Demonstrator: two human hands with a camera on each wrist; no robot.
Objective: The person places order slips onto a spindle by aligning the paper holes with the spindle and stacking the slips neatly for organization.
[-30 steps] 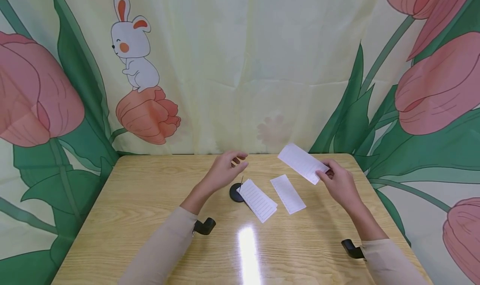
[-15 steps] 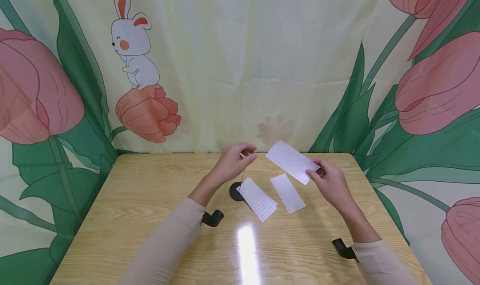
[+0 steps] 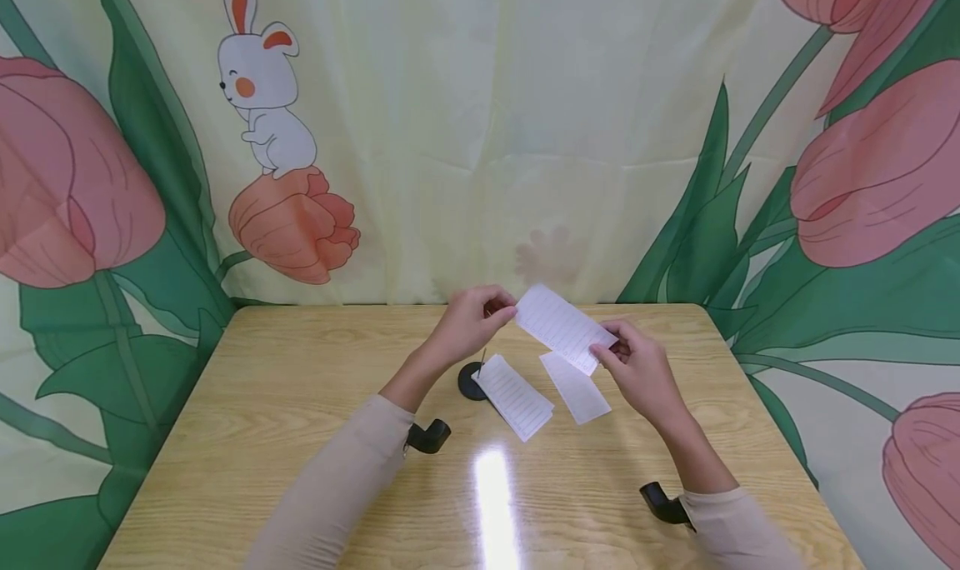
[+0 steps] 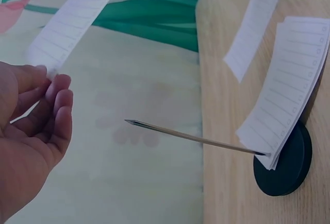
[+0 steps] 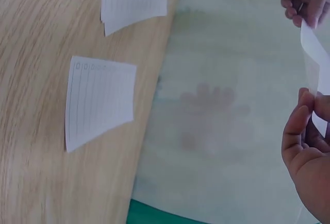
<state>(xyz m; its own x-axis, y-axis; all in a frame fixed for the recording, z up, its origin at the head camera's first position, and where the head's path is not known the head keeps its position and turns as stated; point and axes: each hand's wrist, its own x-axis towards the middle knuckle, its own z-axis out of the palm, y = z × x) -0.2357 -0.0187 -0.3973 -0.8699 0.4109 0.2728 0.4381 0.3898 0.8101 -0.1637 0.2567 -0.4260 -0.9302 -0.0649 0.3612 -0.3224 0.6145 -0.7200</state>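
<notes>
Between my hands a white lined paper slip point(image 3: 562, 328) is held up above the table. My right hand point(image 3: 637, 366) pinches its near right corner between thumb and fingers. At the far left end, my left hand point(image 3: 472, 320) pinches the slip's corner; the left wrist view shows the fingertips on it. Below stands a bill spike with a round black base point(image 4: 283, 165) and a thin pointed metal rod point(image 4: 180, 134). Several lined slips point(image 4: 291, 80) are stacked with one end pierced by the rod, low at the base. Another single slip point(image 3: 576, 391) lies to their right.
The wooden table point(image 3: 300, 387) ends at a hanging curtain point(image 3: 420, 178) printed with tulips and a rabbit. A black wrist camera mount point(image 3: 427, 437) juts from the left sleeve, another mount point(image 3: 663, 503) from the right. Light glares on the tabletop.
My right hand has carried the slip leftward, over the loose slip. My left hand has moved right and a little away, and its fingers have met the slip's far end.
</notes>
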